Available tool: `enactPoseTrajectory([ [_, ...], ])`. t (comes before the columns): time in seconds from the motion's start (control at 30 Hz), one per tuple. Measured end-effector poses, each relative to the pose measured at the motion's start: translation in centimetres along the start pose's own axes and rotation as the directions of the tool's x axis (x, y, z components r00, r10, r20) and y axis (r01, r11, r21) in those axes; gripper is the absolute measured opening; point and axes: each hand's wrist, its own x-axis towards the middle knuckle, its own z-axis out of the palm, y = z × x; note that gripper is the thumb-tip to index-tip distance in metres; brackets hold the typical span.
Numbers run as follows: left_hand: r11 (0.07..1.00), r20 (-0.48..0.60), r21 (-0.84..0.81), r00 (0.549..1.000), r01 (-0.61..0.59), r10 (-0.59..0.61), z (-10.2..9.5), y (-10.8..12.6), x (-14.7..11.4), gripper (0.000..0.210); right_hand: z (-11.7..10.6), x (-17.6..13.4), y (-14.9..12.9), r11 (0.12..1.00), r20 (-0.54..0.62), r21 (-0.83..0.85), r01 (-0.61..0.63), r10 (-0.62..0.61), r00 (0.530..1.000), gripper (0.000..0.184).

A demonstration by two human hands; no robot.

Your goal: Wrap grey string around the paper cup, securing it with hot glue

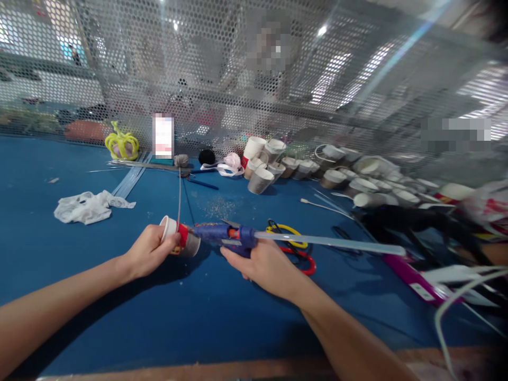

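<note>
The left hand (147,248) closes round a tilted cup (184,239), seemingly steadying it for the glue gun (214,233) that the right hand (270,265) grips, aimed toward nine o'clock.

Left hand (150,250), right hand (266,266) curled

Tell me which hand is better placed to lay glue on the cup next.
Probably the right: the right hand grips the blue glue gun, which points at the paper cup. The left hand is taken up holding that cup.
</note>
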Motion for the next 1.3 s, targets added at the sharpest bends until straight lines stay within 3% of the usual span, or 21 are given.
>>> enactPoseTrajectory([
  [0.2,0.997,-0.003,0.046,0.998,-0.061,0.061,0.0,-0.1,-0.1,0.034,0.0,0.6,-0.1,0.994,0.026,0.098,-0.037,0.034,0.999,0.034],
  [0.73,0.999,-0.006,0.040,0.999,-0.036,0.037,0.1,-0.2,0.0,0.033,0.0,0.5,-0.3,0.996,0.030,0.083,-0.033,0.030,0.999,0.035],
  [1.1,0.959,-0.018,-0.208,0.980,0.192,-0.200,0.1,0.5,0.2,0.036,0.3,-0.3,0.1,0.996,0.007,-0.045,0.083,-0.083,0.997,0.018],
  [1.3,0.923,0.030,-0.312,0.974,0.224,-0.226,0.0,0.5,0.4,0.036,0.5,-0.6,0.1,0.990,-0.010,-0.058,0.131,-0.131,0.991,0.014],
])
